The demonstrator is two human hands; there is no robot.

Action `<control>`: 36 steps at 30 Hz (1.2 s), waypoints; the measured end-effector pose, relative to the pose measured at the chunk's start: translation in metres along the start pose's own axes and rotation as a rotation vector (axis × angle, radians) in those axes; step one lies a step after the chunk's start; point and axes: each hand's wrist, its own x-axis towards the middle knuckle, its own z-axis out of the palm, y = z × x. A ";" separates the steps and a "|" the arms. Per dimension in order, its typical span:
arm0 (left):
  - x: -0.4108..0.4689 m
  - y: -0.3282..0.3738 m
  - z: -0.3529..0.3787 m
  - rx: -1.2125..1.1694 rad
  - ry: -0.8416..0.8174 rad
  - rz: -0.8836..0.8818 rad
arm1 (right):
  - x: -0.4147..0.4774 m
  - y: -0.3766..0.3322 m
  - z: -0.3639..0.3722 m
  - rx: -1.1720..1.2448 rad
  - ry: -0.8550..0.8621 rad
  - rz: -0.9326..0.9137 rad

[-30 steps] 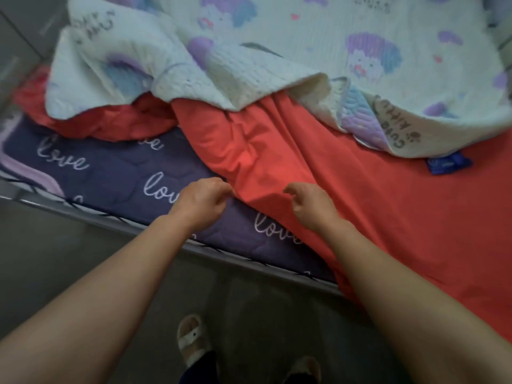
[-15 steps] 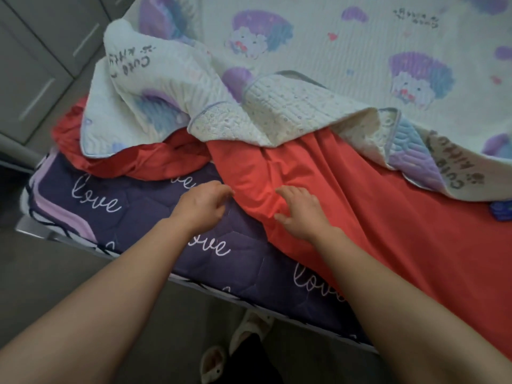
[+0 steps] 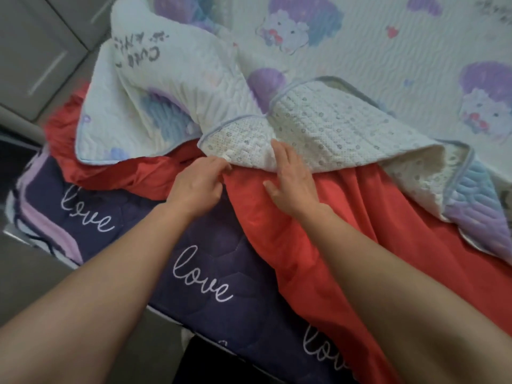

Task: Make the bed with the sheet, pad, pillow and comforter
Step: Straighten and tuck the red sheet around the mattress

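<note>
The red sheet is spread over the mattress and lies directly under both hands, at the centre of the view. Its free edge is pinched by the curled fingers and thumb of the left hand, just below the turned-back pad. The right hand is laid flat on the sheet just to the 3 o'clock side of the left, with fingers straight and slightly spread and the fingertips touching the pad's folded edge.

The sheet is plain, smooth and faintly glossy. It is creased into long folds near the hands and bunched into a heap toward 10 o'clock. Its visible band is stretched from 10 o'clock to 4 o'clock, and its loose edge is draped from the hands toward 5 o'clock across the mattress.

The pad, white and quilted with purple cartoon prints and blue piping, is set over the sheet from 11 to 3 o'clock. Its near edge is folded back, so a dotted underside is shown. The mattress, dark purple with "love" in white script, is left bare from 9 to 6 o'clock. Grey cabinet doors are seen at 10 o'clock.
</note>
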 end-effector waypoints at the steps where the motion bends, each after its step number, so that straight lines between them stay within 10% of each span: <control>1: 0.003 -0.006 -0.005 -0.001 0.031 -0.012 | 0.011 -0.004 -0.001 -0.002 0.027 -0.014; 8: 0.025 -0.060 -0.029 0.033 0.207 -0.292 | 0.063 -0.018 -0.014 0.070 0.177 0.012; 19: 0.084 -0.103 -0.031 0.245 -0.095 -0.437 | 0.108 -0.045 -0.018 0.155 0.326 0.096; 28: 0.149 -0.095 -0.133 0.094 0.377 -0.439 | 0.141 -0.055 -0.071 0.344 0.501 0.310; 36: 0.262 -0.005 -0.258 -0.208 0.665 -0.100 | 0.187 -0.031 -0.174 0.637 0.808 0.703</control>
